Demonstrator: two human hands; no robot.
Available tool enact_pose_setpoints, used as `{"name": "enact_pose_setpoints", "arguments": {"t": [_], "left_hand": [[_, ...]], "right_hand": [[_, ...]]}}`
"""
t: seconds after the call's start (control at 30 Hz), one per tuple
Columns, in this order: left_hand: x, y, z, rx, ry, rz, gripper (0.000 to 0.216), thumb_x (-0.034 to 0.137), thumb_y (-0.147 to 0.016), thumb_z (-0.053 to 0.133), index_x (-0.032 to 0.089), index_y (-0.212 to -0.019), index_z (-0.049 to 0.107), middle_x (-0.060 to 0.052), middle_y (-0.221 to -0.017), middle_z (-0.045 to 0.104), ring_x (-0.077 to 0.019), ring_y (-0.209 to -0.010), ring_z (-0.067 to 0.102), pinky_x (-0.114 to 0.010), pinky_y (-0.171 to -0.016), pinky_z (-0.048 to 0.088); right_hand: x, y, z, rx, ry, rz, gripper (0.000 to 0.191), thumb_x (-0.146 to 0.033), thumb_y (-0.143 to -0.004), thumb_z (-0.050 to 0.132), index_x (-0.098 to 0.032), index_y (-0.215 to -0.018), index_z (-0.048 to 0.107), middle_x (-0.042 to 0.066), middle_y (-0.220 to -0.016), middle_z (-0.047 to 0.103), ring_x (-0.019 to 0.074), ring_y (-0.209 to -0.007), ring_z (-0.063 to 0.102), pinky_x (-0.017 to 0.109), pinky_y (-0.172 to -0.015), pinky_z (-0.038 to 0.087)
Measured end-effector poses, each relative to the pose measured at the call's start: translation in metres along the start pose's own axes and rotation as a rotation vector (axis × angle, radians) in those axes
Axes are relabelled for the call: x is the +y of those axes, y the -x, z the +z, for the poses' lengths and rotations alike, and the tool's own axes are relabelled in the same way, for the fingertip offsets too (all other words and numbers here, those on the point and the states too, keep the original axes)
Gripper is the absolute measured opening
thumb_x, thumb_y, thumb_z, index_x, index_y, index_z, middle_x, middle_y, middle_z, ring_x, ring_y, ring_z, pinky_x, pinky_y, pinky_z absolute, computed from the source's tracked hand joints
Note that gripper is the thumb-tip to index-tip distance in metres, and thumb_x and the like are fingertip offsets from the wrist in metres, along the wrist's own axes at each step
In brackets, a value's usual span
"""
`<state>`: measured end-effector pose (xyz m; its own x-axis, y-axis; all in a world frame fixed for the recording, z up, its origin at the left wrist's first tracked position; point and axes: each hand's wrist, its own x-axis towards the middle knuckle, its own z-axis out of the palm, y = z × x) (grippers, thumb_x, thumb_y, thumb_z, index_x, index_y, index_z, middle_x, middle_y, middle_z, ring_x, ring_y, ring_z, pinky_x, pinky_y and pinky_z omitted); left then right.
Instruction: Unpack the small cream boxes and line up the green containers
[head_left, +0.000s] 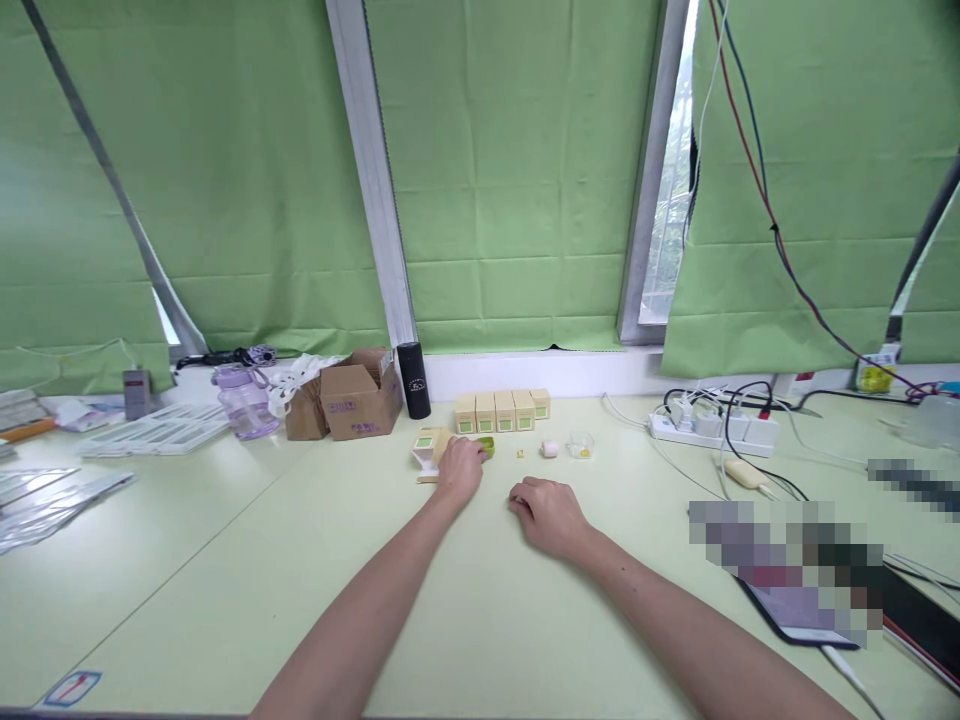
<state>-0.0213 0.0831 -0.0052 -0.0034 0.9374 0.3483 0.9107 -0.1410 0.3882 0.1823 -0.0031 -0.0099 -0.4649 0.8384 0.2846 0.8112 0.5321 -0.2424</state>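
My left hand (460, 468) rests on the pale green table, its fingers curled over a small green object (486, 446) beside an opened cream box with a green label (427, 447). My right hand (546, 512) lies on the table a little to the right, fingers curled under, and nothing shows in it. Behind the hands stands a row of several cream boxes with green labels (501, 410). A tiny yellow piece (520, 453), a small white piece (550, 448) and a small clear container (580, 444) lie to the right of my left hand.
Brown cardboard boxes (358, 397), a black cylinder (413, 380) and a purple bottle (243, 400) stand at the back left. A white power strip with cables (712, 428) lies at the back right. A phone (795, 608) sits near my right forearm.
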Motion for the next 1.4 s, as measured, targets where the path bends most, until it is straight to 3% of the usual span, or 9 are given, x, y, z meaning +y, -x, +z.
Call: {"name": "enact_pose_setpoints", "arguments": {"t": [0.3,0.5,0.8,1.07,1.23,1.4], "left_hand": [[-0.002,0.005,0.007,-0.037,-0.158,0.026,0.021,0.020,-0.098,0.056,0.018,-0.098,0.077,-0.014,-0.106,0.073,-0.0295,-0.116,0.060,-0.035,-0.094,0.046],[0.006,0.017,-0.004,0.000,-0.137,0.017,0.026,0.021,-0.097,0.058,0.017,-0.123,0.063,-0.014,-0.112,0.073,-0.0305,-0.117,0.059,-0.035,-0.093,0.045],[0.018,0.054,-0.027,-0.102,-0.116,0.183,0.018,0.017,-0.092,0.060,0.022,-0.105,0.072,-0.014,-0.102,0.076,-0.0330,-0.112,0.061,-0.040,-0.092,0.043],[0.025,0.072,-0.036,-0.191,-0.107,0.277,0.024,0.017,-0.092,0.056,0.021,-0.082,0.077,-0.016,-0.099,0.077,-0.0347,-0.108,0.061,-0.044,-0.089,0.044],[0.022,0.071,-0.035,-0.185,-0.076,0.263,0.022,0.017,-0.090,0.059,0.022,-0.080,0.078,-0.015,-0.099,0.077,-0.0340,-0.106,0.063,-0.046,-0.093,0.043],[0.020,0.069,-0.033,-0.188,-0.084,0.269,0.022,0.018,-0.090,0.059,0.023,-0.080,0.078,-0.015,-0.099,0.077,-0.0349,-0.106,0.063,-0.047,-0.094,0.043]], "right_hand": [[-0.002,0.000,-0.003,-0.013,0.018,0.008,0.021,-0.024,-0.100,0.051,-0.024,-0.103,0.072,0.002,-0.101,0.076,0.0184,-0.089,0.070,0.029,-0.068,0.035],[-0.003,0.000,-0.005,-0.030,0.020,0.015,0.021,-0.024,-0.100,0.052,-0.025,-0.105,0.072,0.003,-0.103,0.076,0.0195,-0.092,0.071,0.028,-0.071,0.038],[0.002,-0.004,0.000,0.003,-0.018,0.040,0.024,-0.027,-0.100,0.051,-0.027,-0.111,0.072,0.003,-0.108,0.076,0.0205,-0.092,0.071,0.029,-0.072,0.040],[0.051,-0.069,-0.031,0.194,0.116,0.204,0.034,-0.020,-0.104,0.043,-0.027,-0.129,0.065,0.007,-0.124,0.072,0.0228,-0.117,0.062,0.031,-0.081,0.044],[0.090,-0.118,-0.041,0.184,0.192,0.305,0.046,-0.019,-0.099,0.052,-0.022,-0.145,0.054,0.016,-0.133,0.064,0.0317,-0.125,0.051,0.039,-0.094,0.044],[0.113,-0.149,-0.038,0.120,0.254,0.320,0.057,-0.018,-0.093,0.061,-0.026,-0.148,0.049,0.016,-0.142,0.054,0.0337,-0.132,0.041,0.041,-0.102,0.040]]}}
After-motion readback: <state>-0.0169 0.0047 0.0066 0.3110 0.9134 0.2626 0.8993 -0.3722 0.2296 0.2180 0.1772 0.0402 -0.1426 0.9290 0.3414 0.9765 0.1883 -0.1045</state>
